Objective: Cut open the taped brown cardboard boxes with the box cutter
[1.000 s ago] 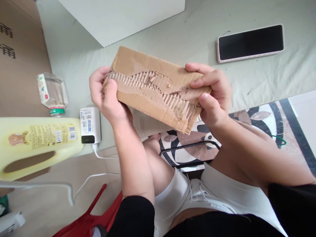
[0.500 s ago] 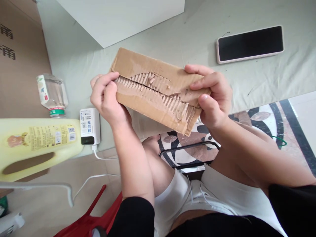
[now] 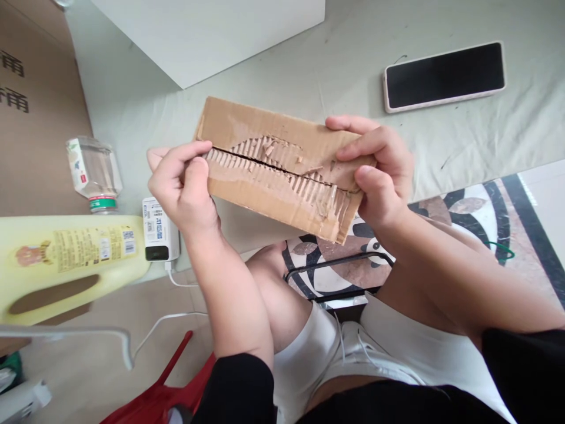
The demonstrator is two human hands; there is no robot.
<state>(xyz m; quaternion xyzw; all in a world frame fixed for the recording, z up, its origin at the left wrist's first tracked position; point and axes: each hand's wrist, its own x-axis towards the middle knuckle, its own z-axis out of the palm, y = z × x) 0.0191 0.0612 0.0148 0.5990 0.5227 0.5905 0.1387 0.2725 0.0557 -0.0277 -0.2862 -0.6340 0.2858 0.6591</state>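
Note:
Between my two hands a brown cardboard box (image 3: 265, 126) is held up, tilted down toward the right, above the front edge of the table. Its facing side has a long seam with a narrow dark gap, and torn paper along it bares the corrugated ridges. My left hand (image 3: 185, 185) grips the left end, thumb and forefinger at the end of the seam. Around the right end, my right hand (image 3: 382, 168) has its fingers on the upper flap and its thumb near the seam. The box's underside and contents are hidden.
A phone (image 3: 444, 76) lies on the pale green tablecloth (image 3: 477, 135) at the right. A white box (image 3: 220, 35) stands at the back. Leftward are a clear bottle (image 3: 99, 168), a white power bank (image 3: 161, 229) with a cable, and a yellow jug (image 3: 75, 235). A red stool (image 3: 163, 397) stands below.
The left end of the box has dropped slightly, and my left hand has moved a little left and down. The gap along the seam looks a bit wider.

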